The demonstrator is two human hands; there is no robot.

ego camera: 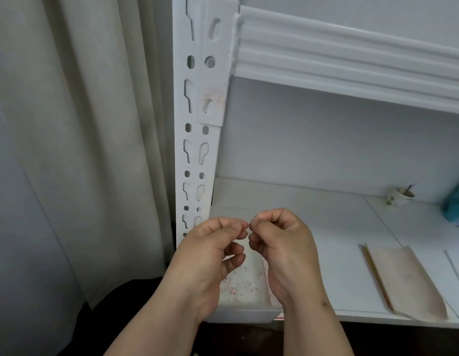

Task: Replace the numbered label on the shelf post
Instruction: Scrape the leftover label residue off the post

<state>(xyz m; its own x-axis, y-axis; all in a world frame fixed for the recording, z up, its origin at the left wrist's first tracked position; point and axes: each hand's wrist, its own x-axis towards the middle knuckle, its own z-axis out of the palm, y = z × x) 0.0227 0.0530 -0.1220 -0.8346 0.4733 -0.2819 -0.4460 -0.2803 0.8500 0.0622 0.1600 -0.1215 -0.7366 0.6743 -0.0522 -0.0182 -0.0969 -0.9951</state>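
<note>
White shelf (313,214) carries a tray (245,313), pinkish sheets (408,281), small cup (403,196).

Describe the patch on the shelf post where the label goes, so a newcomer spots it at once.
Start at the white slotted post beside the curtain. Just under the upper shelf beam, a bracket plate overlaps it. The patch is the pinkish smudge near that plate's lower end; everything around is clean white.

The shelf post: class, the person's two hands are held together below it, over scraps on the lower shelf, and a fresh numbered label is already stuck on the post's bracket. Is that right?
Not quite. The head view shows only faint pinkish residue on the shelf post, no label. The rest stands: the left hand and right hand meet fingertip to fingertip, over scraps on the lower shelf.
</note>
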